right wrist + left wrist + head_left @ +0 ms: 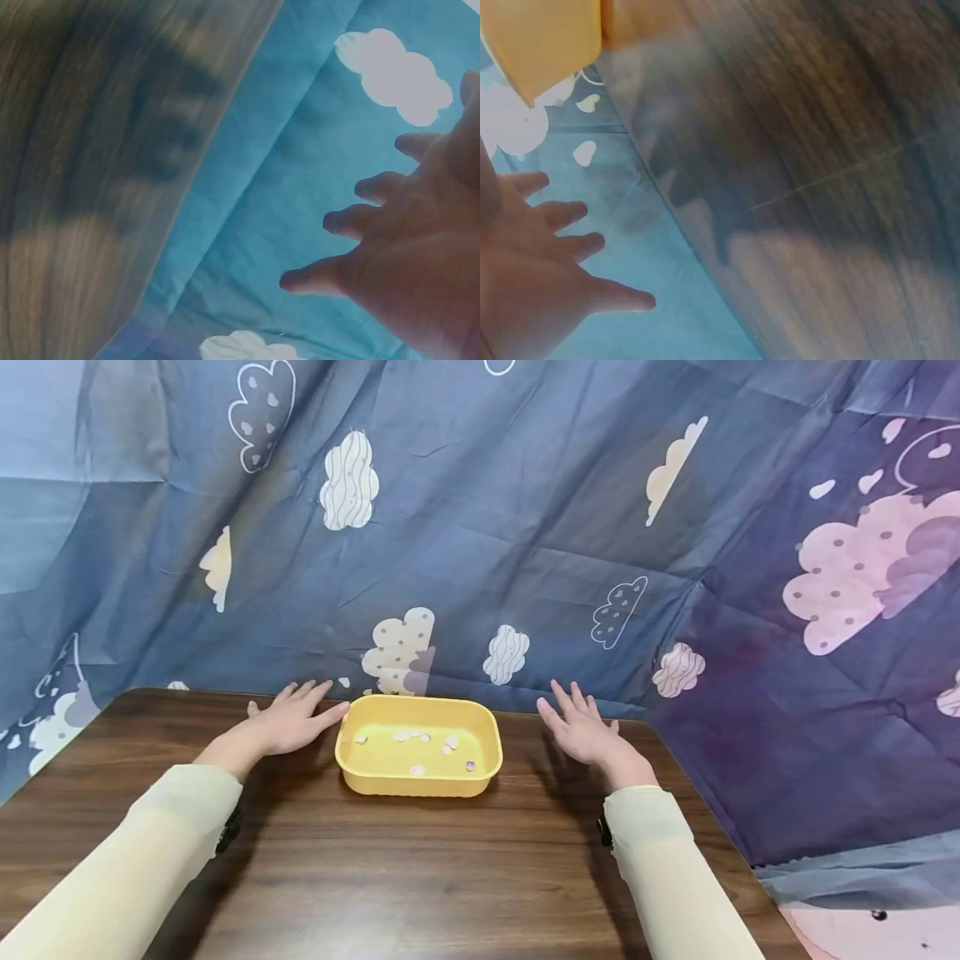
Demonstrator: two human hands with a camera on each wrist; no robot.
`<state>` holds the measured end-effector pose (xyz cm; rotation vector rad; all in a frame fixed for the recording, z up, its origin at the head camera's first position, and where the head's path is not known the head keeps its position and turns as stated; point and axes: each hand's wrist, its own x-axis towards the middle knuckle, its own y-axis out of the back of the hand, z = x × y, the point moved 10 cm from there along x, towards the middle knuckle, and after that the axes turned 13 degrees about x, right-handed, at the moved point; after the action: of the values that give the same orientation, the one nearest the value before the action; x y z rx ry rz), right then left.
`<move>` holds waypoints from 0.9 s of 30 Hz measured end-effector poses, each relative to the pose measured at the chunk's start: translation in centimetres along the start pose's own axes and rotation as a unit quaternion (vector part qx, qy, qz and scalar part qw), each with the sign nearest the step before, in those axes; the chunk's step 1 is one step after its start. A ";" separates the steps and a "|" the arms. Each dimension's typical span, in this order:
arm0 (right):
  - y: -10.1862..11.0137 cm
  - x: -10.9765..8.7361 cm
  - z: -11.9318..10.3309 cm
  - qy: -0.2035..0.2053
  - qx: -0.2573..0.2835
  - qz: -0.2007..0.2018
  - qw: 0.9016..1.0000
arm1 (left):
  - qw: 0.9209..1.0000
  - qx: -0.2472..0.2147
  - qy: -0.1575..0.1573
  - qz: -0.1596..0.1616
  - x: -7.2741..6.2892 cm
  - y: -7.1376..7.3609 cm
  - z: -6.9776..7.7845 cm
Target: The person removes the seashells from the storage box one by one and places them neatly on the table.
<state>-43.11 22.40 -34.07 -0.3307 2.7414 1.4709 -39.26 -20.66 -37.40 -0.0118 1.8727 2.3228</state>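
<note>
A yellow rectangular tub [420, 786] stands near the table's far edge in the head view, with several small pale pieces [402, 737] and one purplish piece [470, 766] scattered on its bottom. My left hand [291, 723] is spread over the table left of the tub, its thumb tip close to the tub's left rim. To the right of the tub, my right hand [588, 737] is held with fingers spread, apart from it. Both wrist views show straight, separated fingers with nothing in them. The tub's corner [551, 45] shows at the top left of the left wrist view.
The dark brown wooden table [420, 877] extends toward me. A blue cloth with cloud prints [465, 527] hangs right behind its far edge, and a purple stretch of cloth [787, 752] runs along the right side. Shadows of both hands fall on the tabletop.
</note>
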 end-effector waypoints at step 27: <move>-11.4 1.9 -5.6 0.063 0.074 -0.161 0.982 | 0.989 -0.084 -0.074 -0.096 0.3 -4.3 3.5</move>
<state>-42.28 11.27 -40.55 -0.8433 2.7019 1.1958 -38.72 -16.38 -40.87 -0.0365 1.5326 2.2745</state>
